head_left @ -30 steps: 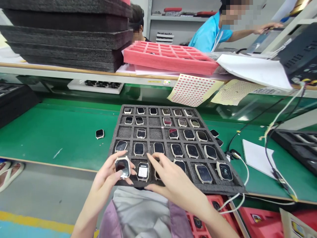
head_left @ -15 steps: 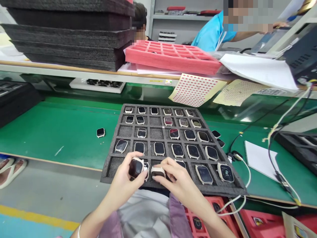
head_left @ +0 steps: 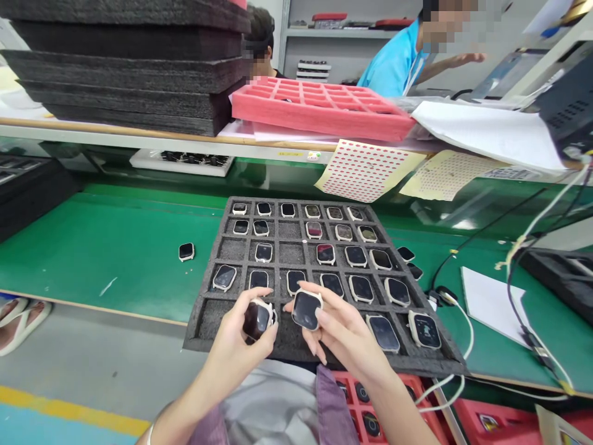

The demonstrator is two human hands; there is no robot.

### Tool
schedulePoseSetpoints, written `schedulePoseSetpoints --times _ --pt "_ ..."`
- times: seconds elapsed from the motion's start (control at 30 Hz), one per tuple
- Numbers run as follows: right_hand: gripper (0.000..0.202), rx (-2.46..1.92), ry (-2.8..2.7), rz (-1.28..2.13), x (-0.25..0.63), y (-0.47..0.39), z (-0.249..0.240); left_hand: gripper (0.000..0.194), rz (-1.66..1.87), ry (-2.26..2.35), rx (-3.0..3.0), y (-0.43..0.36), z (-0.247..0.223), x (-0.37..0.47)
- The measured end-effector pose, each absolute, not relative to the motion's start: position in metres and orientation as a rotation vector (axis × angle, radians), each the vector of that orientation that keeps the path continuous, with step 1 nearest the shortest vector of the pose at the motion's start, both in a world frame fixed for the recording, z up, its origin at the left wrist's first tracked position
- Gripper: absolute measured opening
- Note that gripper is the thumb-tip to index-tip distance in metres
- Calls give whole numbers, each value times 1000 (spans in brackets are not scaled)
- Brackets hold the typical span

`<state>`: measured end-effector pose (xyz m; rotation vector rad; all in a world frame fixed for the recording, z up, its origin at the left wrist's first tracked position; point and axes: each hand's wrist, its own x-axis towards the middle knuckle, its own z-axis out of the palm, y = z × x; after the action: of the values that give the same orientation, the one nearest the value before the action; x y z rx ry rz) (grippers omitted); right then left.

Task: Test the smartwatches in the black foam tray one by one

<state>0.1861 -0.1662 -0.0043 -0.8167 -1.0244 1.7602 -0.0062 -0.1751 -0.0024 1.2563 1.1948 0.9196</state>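
Note:
A dark grey foam tray point(head_left: 191, 337) with square compartments holds several watch bodies with dark screens and pale frames. Over its near left part, my left hand point(head_left: 238, 337) is closed round a watch point(head_left: 257, 319), its glossy screen tilted to the side. My right hand point(head_left: 345, 327) grips another watch point(head_left: 306, 309) between thumb and fingers, screen facing up, above the front row. The two held watches are close together but apart. Some front-row compartments are partly hidden by my hands. A separate watch point(head_left: 186, 251) lies on the green bench left of the tray.
Black foam trays point(head_left: 130, 86) and a red tray point(head_left: 319, 114) stand on the shelf. White cables point(head_left: 470, 327), paper point(head_left: 491, 296) and two watches point(head_left: 410, 262) lie to the right. Red trays point(head_left: 370, 402) are below the bench edge. Two people are beyond the shelf.
My right hand has lifted its watch slightly and turned the screen to face up. My left hand keeps its watch in nearly the same place. The person in blue has moved an arm.

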Motion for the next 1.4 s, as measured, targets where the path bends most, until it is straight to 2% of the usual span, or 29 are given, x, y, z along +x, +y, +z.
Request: schedulePoseSetpoints --times 0.1,0.6,0.8,0.97,1.4 --pt "36 -776 -957 1790 185 -167 -8 41 915 1179 1251 -176 -2 -5" --pt "45 -736 -903 1873 183 -172 -14 38 900 1162 1225 -176 -6 -3" --pt "35 -700 -942 1846 183 -174 -19 26 864 1139 1263 -177 -8 -6" --pt "39 -642 -976 1874 185 -171 -21 30 947 1168 1218 -178 -10 -6" --pt "31 -590 -987 1852 184 -172 -23 32 965 1175 1186 -178 -10 -3"
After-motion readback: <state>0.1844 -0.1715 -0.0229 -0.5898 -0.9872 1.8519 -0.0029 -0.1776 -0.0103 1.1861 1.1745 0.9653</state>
